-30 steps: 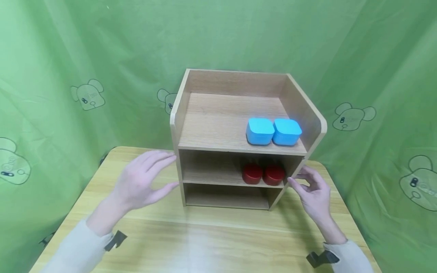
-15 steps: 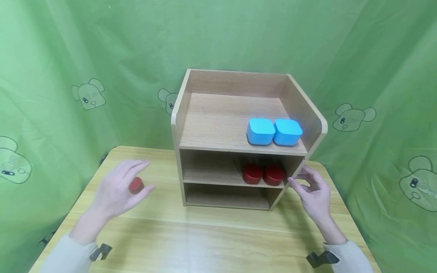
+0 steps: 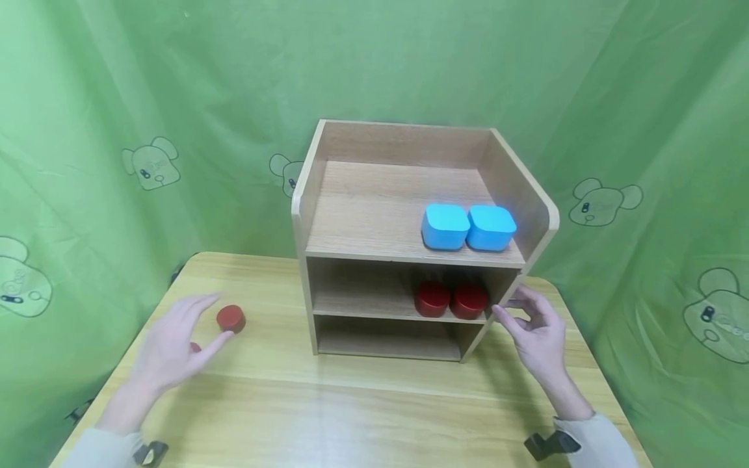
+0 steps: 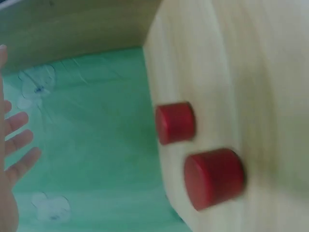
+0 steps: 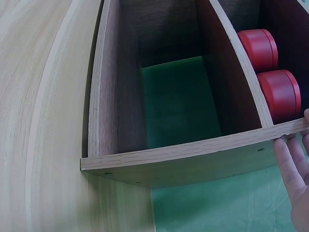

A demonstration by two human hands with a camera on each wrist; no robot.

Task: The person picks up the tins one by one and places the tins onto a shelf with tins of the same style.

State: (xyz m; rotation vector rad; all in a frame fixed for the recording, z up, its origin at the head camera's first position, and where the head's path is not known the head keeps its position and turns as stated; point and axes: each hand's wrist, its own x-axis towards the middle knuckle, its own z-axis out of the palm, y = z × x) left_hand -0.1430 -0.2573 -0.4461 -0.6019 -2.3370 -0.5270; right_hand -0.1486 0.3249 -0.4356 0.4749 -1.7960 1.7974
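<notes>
My left hand (image 3: 164, 348) hovers over the left of the table, fingers spread and nothing held. Beside it lies a small round red tin (image 3: 231, 319); a second red tin (image 4: 217, 179) is mostly hidden behind the hand in the head view, though both show in the left wrist view. My right hand (image 3: 538, 338) holds the right side panel of a small wooden shelf unit (image 3: 374, 208), thumb at the front edge and fingers on the outer face. Two red tins (image 3: 432, 300) stand side by side at the right of the middle level.
Two light blue rounded boxes (image 3: 445, 227) sit together at the right of the top level. The shelf stands on a wooden table (image 3: 351, 416). A green curtain (image 3: 222, 97) with mouse drawings hangs behind and at both sides.
My left hand has moved away from the shelf's left side, leftward and toward me, uncovering one red tin and part of another. My right hand stays at the shelf's right panel.
</notes>
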